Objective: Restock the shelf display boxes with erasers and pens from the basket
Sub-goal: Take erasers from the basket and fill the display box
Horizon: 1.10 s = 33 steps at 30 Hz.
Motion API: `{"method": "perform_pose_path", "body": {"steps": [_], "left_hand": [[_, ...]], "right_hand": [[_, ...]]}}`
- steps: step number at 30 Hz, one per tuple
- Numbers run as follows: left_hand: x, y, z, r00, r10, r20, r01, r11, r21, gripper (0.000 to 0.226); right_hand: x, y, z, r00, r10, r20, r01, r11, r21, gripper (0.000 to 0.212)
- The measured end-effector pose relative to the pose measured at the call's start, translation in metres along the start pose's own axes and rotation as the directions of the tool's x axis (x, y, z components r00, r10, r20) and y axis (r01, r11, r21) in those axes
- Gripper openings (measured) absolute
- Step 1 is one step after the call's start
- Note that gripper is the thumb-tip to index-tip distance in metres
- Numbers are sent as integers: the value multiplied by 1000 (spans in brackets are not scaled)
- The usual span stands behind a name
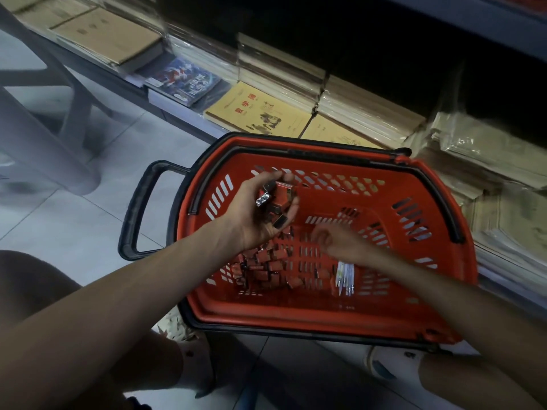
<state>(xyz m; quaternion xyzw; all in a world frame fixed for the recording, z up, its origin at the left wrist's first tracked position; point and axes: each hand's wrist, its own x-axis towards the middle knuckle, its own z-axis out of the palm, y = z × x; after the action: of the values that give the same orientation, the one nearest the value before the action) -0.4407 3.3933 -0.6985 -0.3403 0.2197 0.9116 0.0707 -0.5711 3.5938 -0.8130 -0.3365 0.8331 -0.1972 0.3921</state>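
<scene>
My left hand (255, 220) over basket (325, 318), fingers cupped round erasers (276, 202); my right hand (337, 241) inside basket, blurred, grip unclear.

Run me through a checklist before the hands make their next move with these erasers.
1. Left hand grip on held erasers: ok, fingers curled round them above the basket.
2. Held erasers secure: cannot tell; a silver-wrapped piece sits at the pile's edge.
3. Right hand holding anything: cannot tell; it is blurred, low in the basket.
4. Loose erasers left to collect: ok, many lie on the basket floor.
5. Pens ready: ok, lying together by the right forearm.
6. Display boxes in sight: not ok; only notebooks show ahead.
</scene>
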Motion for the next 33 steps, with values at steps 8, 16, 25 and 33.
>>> {"method": "perform_pose_path", "body": {"steps": [8, 16, 25, 33], "left_hand": [[17, -2, -1, 999, -48, -13, 49, 990, 134, 21], [25, -6, 34, 998, -29, -54, 40, 977, 210, 21], [3, 3, 90, 969, 228, -99, -164, 886, 434, 20], [-32, -19, 192, 956, 263, 132, -295, 856, 425, 12]], "right_hand": [[31, 80, 65, 961, 72, 267, 100, 811, -576, 52], [41, 82, 56, 985, -20, 173, 111, 837, -535, 36], [-34, -3, -85, 859, -171, -482, 224, 973, 54, 27], [-167, -65, -171, 709, -190, -679, 366, 923, 123, 25]]}}
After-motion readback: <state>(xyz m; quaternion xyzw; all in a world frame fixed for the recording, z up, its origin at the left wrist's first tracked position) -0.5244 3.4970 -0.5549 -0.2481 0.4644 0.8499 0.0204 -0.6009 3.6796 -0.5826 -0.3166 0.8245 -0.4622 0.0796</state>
